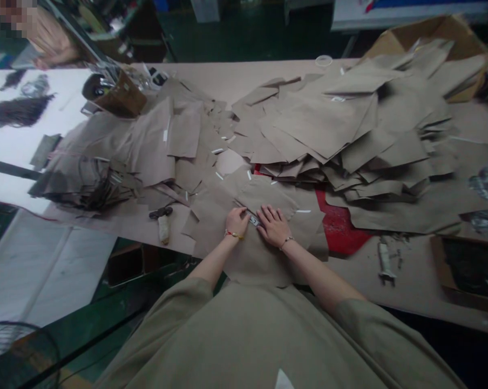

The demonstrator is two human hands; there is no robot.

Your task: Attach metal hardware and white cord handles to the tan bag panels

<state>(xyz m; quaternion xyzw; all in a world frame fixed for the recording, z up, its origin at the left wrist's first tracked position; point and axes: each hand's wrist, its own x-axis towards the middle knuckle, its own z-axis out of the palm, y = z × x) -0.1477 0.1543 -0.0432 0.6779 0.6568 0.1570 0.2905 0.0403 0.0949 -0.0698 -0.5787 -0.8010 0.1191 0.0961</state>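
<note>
Both my hands rest on a large sheet of brown kraft paper (pixel 252 259) at the table's near edge. My left hand (pixel 237 221) sits beside a small silver-and-dark strip (pixel 254 220), and its fingers curve toward it. I cannot tell whether they grip it. My right hand (pixel 273 226) lies flat on the paper with its fingers spread, touching the strip's other side. Beyond my hands, a large heap of overlapping kraft paper pieces (pixel 333 129) covers much of the table. Some pieces carry small white strips.
A red mat (pixel 340 227) shows under the heap at right. A worn tool (pixel 385 262) and a dark box (pixel 466 270) lie right; a dark cord with a whitish roll (pixel 162 221) lies left. A cardboard box (pixel 430 46) stands far right. A co-worker's arm (pixel 52 40) shows top left.
</note>
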